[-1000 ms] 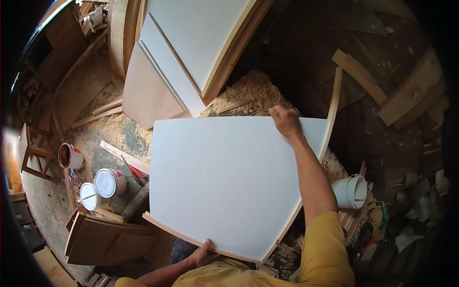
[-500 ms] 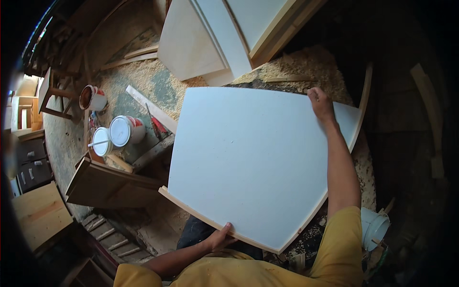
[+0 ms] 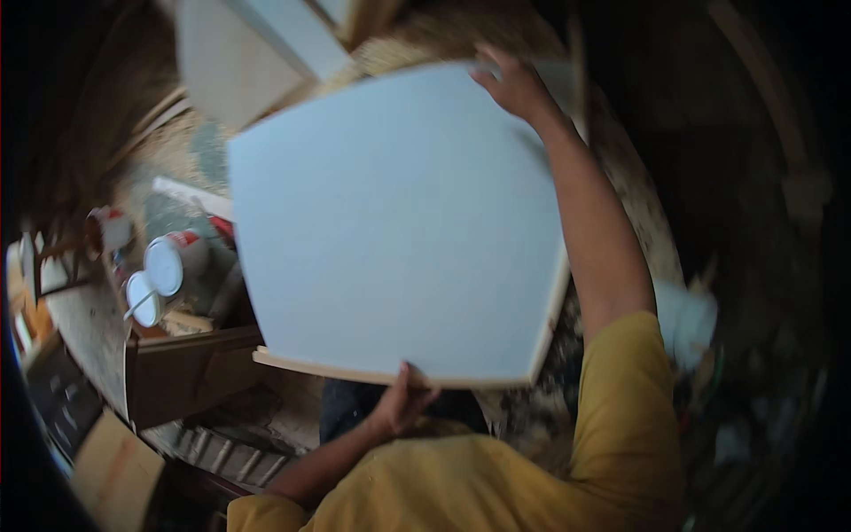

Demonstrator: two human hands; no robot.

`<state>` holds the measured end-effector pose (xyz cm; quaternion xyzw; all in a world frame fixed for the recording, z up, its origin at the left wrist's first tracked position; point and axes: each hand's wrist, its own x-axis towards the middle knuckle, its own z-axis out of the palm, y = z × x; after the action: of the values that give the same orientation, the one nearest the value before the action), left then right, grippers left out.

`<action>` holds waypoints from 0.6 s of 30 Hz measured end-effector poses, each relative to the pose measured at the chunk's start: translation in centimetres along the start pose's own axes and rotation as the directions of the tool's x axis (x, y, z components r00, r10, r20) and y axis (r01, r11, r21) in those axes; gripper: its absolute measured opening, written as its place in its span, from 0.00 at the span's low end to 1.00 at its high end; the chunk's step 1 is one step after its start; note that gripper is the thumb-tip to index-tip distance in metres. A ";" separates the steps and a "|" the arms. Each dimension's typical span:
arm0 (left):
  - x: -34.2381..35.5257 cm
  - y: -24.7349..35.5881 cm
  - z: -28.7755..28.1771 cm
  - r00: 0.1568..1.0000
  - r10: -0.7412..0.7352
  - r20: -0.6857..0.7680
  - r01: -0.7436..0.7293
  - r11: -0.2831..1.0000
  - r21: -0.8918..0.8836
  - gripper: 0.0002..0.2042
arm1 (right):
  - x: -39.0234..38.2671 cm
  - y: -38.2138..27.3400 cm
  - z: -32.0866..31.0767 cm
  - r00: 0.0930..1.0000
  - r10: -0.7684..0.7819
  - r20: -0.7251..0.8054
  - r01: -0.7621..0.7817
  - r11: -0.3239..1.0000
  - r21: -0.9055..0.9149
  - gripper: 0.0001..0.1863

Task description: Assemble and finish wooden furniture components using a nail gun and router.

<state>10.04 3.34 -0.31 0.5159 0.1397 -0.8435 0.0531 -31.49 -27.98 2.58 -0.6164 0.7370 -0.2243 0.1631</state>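
A large white panel with pale wooden strips along its near and right edges lies in front of me. My left hand holds the near edge, its thumb over the wooden strip and its other fingers partly hidden below. At the far right edge of the panel is my right hand. Its thumb and forefinger are spread apart, and the forearm reaches over the panel's right side. Motion blurs this hand a little, so I cannot tell whether it touches the edge.
Other boards lean beyond the panel. To the left stand white lidded buckets, a strip of wood and a brown wooden piece. Sawdust covers part of the work surface. A pale bucket sits by my right elbow.
The view has swung, so the surroundings appear shifted left, and the panel looks turned. My right hand's fingers have loosened from their closed grip on the far edge. The left hand keeps its hold.
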 end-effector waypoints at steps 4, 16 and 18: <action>-0.7 1.3 1.2 0.996 0.022 0.084 -0.019 0.999 -0.040 0.29 | -12.2 -1.6 -7.6 0.974 0.141 -0.177 -0.125 0.987 0.100 0.24; -0.6 0.9 2.3 0.990 -0.139 0.016 0.134 0.973 0.188 0.32 | -55.5 -10.8 -2.9 0.539 0.647 -0.539 -0.802 0.590 -0.094 0.18; -0.3 0.7 2.6 0.980 -0.194 0.042 0.185 0.971 0.153 0.33 | -54.5 -9.5 -4.5 0.512 0.700 -0.497 -0.804 0.594 0.008 0.21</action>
<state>8.08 1.93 0.94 0.4788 0.1234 -0.8670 -0.0624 -15.69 24.74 9.45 -0.1764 0.9673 -0.1821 -0.0012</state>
